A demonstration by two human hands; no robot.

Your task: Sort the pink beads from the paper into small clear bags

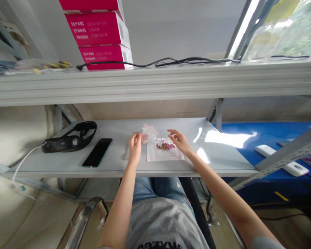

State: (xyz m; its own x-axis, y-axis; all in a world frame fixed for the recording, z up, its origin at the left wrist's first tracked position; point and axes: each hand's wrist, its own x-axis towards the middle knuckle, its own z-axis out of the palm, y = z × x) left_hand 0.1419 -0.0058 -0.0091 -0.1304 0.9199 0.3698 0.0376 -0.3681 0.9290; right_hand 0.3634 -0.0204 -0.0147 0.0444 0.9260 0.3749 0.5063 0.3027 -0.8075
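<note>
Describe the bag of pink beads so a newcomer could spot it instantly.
On the lower white shelf, beneath the magenta boxes, look by the right hand. The flat clear plastic bag lies there, the only one showing a cluster of small pink beads.

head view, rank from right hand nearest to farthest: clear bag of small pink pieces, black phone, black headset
1. Clear bag of small pink pieces: directly at the right hand.
2. Black phone: further left.
3. Black headset: farthest left, beyond the phone.
</note>
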